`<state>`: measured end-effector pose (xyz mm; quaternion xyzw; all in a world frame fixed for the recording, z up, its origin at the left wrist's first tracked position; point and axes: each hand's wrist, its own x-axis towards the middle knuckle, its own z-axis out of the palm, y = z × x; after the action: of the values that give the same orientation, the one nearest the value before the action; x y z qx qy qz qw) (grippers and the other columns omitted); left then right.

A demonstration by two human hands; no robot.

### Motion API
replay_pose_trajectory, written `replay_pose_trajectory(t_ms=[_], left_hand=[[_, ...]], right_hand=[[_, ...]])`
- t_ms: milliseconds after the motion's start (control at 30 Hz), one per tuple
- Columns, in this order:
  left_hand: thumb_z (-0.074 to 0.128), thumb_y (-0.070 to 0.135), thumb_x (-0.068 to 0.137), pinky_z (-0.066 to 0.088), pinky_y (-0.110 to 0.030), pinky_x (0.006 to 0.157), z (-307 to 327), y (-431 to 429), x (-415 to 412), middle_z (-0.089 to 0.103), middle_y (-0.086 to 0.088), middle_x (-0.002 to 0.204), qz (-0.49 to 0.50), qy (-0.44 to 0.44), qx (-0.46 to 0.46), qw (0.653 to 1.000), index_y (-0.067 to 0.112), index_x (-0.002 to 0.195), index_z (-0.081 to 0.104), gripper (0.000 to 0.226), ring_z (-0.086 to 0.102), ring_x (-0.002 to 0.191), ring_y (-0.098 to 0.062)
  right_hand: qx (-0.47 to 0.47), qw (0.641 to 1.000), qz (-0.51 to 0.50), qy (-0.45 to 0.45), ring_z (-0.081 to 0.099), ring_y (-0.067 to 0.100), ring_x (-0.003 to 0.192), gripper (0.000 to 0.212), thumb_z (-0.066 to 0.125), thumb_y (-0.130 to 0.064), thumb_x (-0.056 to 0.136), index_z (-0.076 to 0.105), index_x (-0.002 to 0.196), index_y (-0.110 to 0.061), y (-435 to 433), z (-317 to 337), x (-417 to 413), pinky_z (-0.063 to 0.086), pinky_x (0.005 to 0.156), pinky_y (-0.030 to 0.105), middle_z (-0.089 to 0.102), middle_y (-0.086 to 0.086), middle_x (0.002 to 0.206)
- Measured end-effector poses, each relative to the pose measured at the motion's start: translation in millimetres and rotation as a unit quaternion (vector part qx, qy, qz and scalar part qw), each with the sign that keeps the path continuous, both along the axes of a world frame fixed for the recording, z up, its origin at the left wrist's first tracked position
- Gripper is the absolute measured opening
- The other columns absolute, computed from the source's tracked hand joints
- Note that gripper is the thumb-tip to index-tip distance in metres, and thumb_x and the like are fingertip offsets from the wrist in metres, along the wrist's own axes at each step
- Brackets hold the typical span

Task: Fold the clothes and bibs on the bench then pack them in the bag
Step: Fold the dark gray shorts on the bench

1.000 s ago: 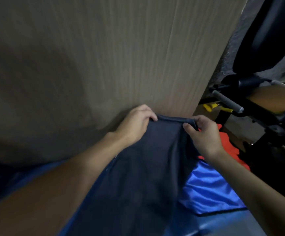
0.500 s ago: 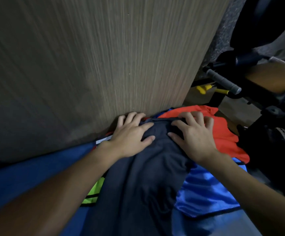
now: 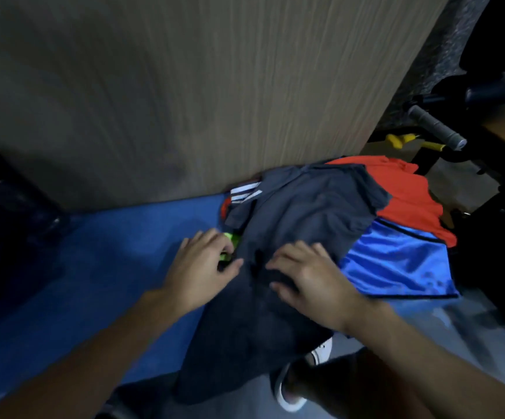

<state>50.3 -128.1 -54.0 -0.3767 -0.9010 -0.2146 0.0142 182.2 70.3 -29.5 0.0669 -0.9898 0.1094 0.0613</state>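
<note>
The left hand (image 3: 202,267) and right hand (image 3: 311,282) are pressing flat, fingers spread, smoothing the dark grey garment (image 3: 305,213) on the blue surface (image 3: 109,252); probably folding its hanging end comes next.

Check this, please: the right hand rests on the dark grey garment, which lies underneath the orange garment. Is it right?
No. The head view shows the dark grey garment lying over the orange garment, not underneath. The right hand does rest on it.
</note>
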Motion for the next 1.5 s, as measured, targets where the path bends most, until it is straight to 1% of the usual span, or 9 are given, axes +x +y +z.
replay_pose_trajectory(t_ms=[200, 367, 500, 633, 733, 900, 1167, 1367, 1500], left_hand=[[0.033, 0.086, 0.063, 0.029, -0.031, 0.085, -22.8, -65.6, 51.2, 0.044, 0.017, 0.104, 0.032, -0.084, -0.108, 0.99, 0.03, 0.102, 0.062, 0.074, 0.044, 0.107, -0.012], [0.065, 0.069, 0.078, 0.033, -0.036, 0.097, -26.3, -79.1, 72.2, 0.041, 0.012, 0.108, 0.045, -0.087, -0.094, 0.991, 0.027, 0.1, 0.059, 0.048, 0.041, 0.112, -0.014], [0.069, 0.053, 0.085, 0.033, -0.034, 0.09, -22.1, -80.0, 69.7, 0.052, 0.012, 0.101, 0.079, -0.093, -0.078, 0.989, 0.026, 0.089, 0.061, 0.028, 0.05, 0.106, -0.014], [0.071, 0.035, 0.088, 0.033, -0.03, 0.072, -14.9, -78.2, 49.3, 0.057, 0.008, 0.07, 0.13, -0.096, -0.028, 0.986, 0.025, 0.081, 0.059, 0.017, 0.063, 0.084, -0.023], [0.072, 0.027, 0.088, 0.038, -0.029, 0.07, -10.3, -76.3, 16.5, 0.066, 0.003, 0.077, 0.15, -0.101, -0.001, 0.983, 0.018, 0.089, 0.066, 0.01, 0.064, 0.082, -0.024], [0.073, 0.015, 0.088, 0.047, -0.027, 0.075, -6.1, -79.3, -31.0, 0.059, 0.011, 0.08, 0.15, -0.131, 0.1, 0.975, 0.014, 0.099, 0.068, 0.012, 0.058, 0.077, -0.01], [0.078, 0.048, 0.076, 0.045, -0.032, 0.096, -22.0, -140.0, 6.5, 0.055, 0.012, 0.109, 0.088, -0.153, 0.046, 0.983, 0.021, 0.12, 0.062, 0.054, 0.053, 0.107, -0.011], [0.068, 0.05, 0.087, 0.031, -0.036, 0.105, -24.5, -177.1, 29.4, 0.045, 0.014, 0.131, 0.063, -0.078, -0.064, 0.993, 0.038, 0.135, 0.053, 0.052, 0.039, 0.128, -0.011], [0.063, 0.044, 0.094, 0.027, -0.044, 0.105, -22.9, -186.9, 11.9, 0.043, 0.002, 0.146, 0.04, -0.022, -0.124, 0.991, 0.04, 0.132, 0.061, 0.038, 0.034, 0.136, -0.022]], right_hand=[[0.029, 0.982, 0.034, -0.184, 0.011, 0.014, 0.147, 0.062, 0.048, -0.056, 0.093, 0.031, 0.15, -0.037, -42.9, -35.1, 21.7, 0.016, 0.114, 0.037, 0.013, -0.01, 0.162], [0.058, 0.981, 0.018, -0.183, 0.006, 0.013, 0.15, 0.083, 0.007, -0.068, 0.077, 0.024, 0.152, -0.037, -54.8, -42.7, 20.1, 0.01, 0.117, 0.036, 0.006, -0.01, 0.164], [0.066, 0.98, -0.003, -0.189, 0.001, 0.012, 0.15, 0.07, 0.016, -0.067, 0.09, 0.017, 0.154, -0.038, -59.2, -45.9, 9.4, 0.007, 0.117, 0.036, 0.001, -0.011, 0.164], [0.045, 0.981, -0.026, -0.188, 0.002, 0.011, 0.149, 0.075, 0.009, -0.071, 0.085, 0.016, 0.153, -0.039, -62.0, -48.3, -9.1, 0.007, 0.118, 0.038, 0.003, -0.012, 0.164], [0.031, 0.982, -0.051, -0.179, 0.004, 0.014, 0.149, 0.061, 0.03, -0.06, 0.098, 0.019, 0.153, -0.036, -66.7, -50.6, -32.5, 0.008, 0.119, 0.042, 0.007, -0.01, 0.163], [0.024, 0.993, -0.074, -0.083, 0.028, 0.022, 0.142, 0.058, 0.027, -0.057, 0.097, 0.037, 0.147, -0.029, -89.9, -39.8, -51.2, 0.024, 0.112, 0.049, 0.031, -0.003, 0.157], [0.108, 0.984, 0.025, -0.137, 0.051, 0.029, 0.129, 0.063, 0.031, -0.069, 0.089, 0.054, 0.135, -0.032, -112.5, -59.4, -26.8, 0.045, 0.094, 0.059, 0.05, 0.001, 0.146], [0.087, 0.978, 0.004, -0.189, 0.0, 0.024, 0.15, 0.078, 0.001, -0.074, 0.084, 0.01, 0.153, -0.039, -125.2, -54.9, -52.9, 0.005, 0.115, 0.058, -0.003, -0.006, 0.164], [0.058, 0.982, -0.011, -0.181, -0.003, 0.022, 0.149, 0.08, 0.009, -0.076, 0.084, 0.014, 0.153, -0.037, -135.3, -43.7, -56.9, 0.002, 0.117, 0.056, 0.001, -0.007, 0.164]])
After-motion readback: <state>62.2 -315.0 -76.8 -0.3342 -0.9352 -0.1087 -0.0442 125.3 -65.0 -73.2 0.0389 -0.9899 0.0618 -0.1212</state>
